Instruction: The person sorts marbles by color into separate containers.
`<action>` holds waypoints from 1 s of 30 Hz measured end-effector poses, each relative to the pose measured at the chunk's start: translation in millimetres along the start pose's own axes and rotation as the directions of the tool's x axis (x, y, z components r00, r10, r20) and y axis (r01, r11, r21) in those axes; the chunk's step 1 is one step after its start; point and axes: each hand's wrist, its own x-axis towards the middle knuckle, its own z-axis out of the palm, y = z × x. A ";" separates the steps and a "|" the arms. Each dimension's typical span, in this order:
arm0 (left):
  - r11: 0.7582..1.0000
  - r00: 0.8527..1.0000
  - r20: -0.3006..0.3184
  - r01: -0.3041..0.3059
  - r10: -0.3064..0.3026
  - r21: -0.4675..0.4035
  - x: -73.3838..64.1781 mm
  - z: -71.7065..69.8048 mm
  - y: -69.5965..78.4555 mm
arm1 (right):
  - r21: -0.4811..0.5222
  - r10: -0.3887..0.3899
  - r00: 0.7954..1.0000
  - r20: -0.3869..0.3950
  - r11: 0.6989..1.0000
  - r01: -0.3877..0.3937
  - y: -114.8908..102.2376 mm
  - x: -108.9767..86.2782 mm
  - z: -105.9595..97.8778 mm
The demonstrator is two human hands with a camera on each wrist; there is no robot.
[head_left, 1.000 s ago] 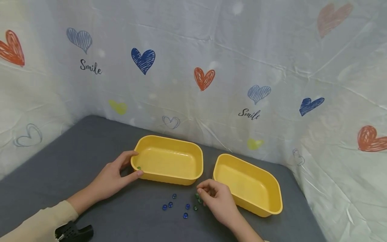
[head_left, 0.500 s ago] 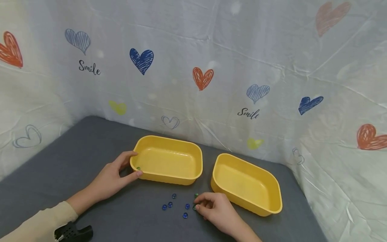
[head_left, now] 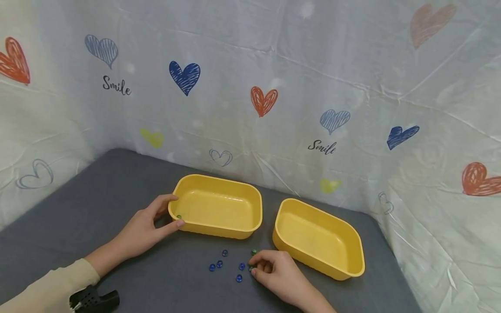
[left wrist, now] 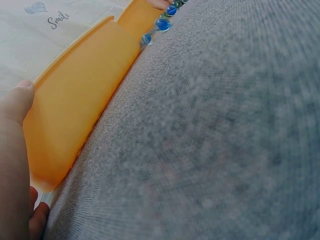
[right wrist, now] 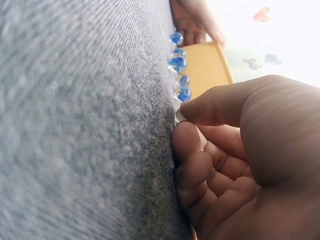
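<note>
My left hand [head_left: 141, 230] holds the left end of a yellow plastic tub [head_left: 219, 231], thumb on the near rim and fingers at its outer side. Inside that tub, by the thumb, lies one green marble [head_left: 178, 216]. Between the thumb and index finger of my right hand [head_left: 279, 274] a clear greenish marble [right wrist: 179, 116] is pinched, low at the cloth. The fingertips partly hide it. Just beyond them sits another green marble [head_left: 254, 251]. Several blue marbles [head_left: 239, 278] lie scattered left of the right hand, in front of the tub.
A second yellow tub [head_left: 325, 265] stands to the right, angled, behind the right hand. Grey cloth [head_left: 176, 278] covers the table. A white curtain [head_left: 227, 130] printed with hearts hangs close behind both tubs. A black strap device [head_left: 94, 300] is at the left cuff.
My right hand has moved down and slightly left, away from the right tub, onto a green marble among the others. The left hand stays on its tub.
</note>
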 end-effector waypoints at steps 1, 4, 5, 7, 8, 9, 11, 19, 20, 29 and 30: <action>1.000 1.000 0.000 0.000 0.000 0.000 0.1 0.1 -0.4 | 0.003 0.003 1.000 0.001 1.000 -0.003 0.0 -0.1 0.1; 1.000 1.000 -0.001 -0.001 0.001 0.001 0.2 0.4 -1.0 | 0.010 0.008 1.000 0.006 1.000 -0.008 -0.1 0.0 0.2; 1.000 1.000 -0.001 -0.002 0.002 0.000 0.2 0.4 -1.0 | 0.009 0.009 1.000 0.008 1.000 -0.009 0.1 0.1 0.2; 1.000 1.000 0.000 -0.005 0.005 -0.003 0.2 0.2 -0.6 | 0.008 0.013 1.000 0.009 1.000 -0.013 0.7 0.5 -0.1; 1.000 1.000 0.000 -0.006 0.006 -0.004 0.2 0.1 -0.4 | 0.006 0.016 1.000 0.008 1.000 -0.016 1.1 0.7 -0.3; 1.000 1.000 0.000 -0.007 0.007 -0.006 0.2 -0.1 -0.1 | 0.004 0.019 1.000 0.007 1.000 -0.019 1.5 0.9 -0.5; 1.000 1.000 0.002 -0.008 0.008 -0.008 0.2 -0.3 0.2 | 0.003 0.026 1.000 0.006 1.000 -0.026 2.3 1.1 -1.0; 1.000 1.000 -0.004 -0.015 0.015 -0.008 -0.4 0.3 -2.4 | 0.016 0.045 0.999 -0.001 0.999 -0.045 -0.5 2.7 -2.3; 1.000 1.000 -0.004 -0.014 0.014 -0.007 -0.5 0.2 -2.5 | 0.022 0.049 0.999 -0.002 0.999 -0.049 -1.3 2.8 -2.2; 1.000 1.000 0.000 -0.011 0.011 -0.002 -0.3 0.2 -2.7 | 0.056 0.050 0.999 -0.011 0.997 -0.049 -5.9 3.8 -2.5; 1.000 1.000 0.000 -0.013 0.013 -0.003 -0.1 0.4 -2.8 | 0.055 0.050 0.999 -0.015 0.997 -0.049 -6.3 3.8 -2.7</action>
